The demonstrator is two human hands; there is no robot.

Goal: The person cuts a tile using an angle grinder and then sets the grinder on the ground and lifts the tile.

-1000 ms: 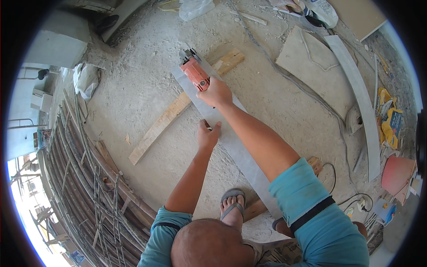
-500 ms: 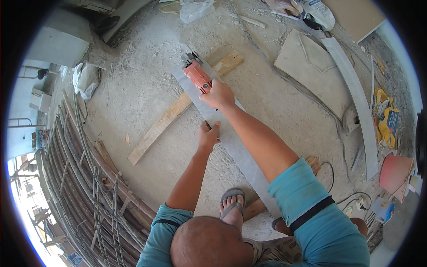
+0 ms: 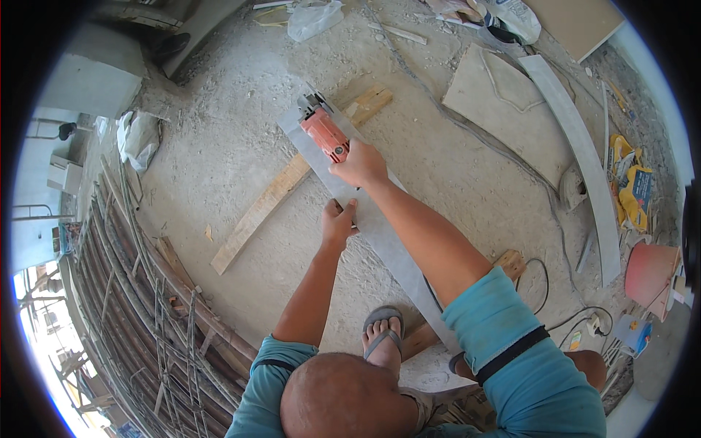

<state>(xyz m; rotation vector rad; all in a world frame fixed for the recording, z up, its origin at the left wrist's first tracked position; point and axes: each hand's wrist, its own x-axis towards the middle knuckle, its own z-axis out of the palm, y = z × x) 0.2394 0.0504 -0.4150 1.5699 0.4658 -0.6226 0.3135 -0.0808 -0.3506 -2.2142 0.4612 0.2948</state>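
Note:
My right hand (image 3: 359,164) grips a red angle grinder (image 3: 323,132), its wheel end over the far part of a long grey board (image 3: 391,259). A faint dust haze hangs around that end. Lower down, my left hand (image 3: 338,223) clasps the board's left edge, thumb on top and fingers curled at the edge. The board lies diagonally across a wooden plank (image 3: 244,237), and another short timber (image 3: 418,343) is under its near end, beside my sandalled foot (image 3: 382,343).
Bundled rods and pipes (image 3: 142,306) line the left side. On the right are a loose flat slab (image 3: 496,124), a curved grey strip (image 3: 599,212), a cable (image 3: 456,113), a yellow sack (image 3: 635,197) and a red bucket (image 3: 650,277). A white plastic bag (image 3: 139,142) lies upper left.
The grinder and my right hand have moved slightly down the board toward me. My left hand has stayed on the board's edge. The view has shifted a little.

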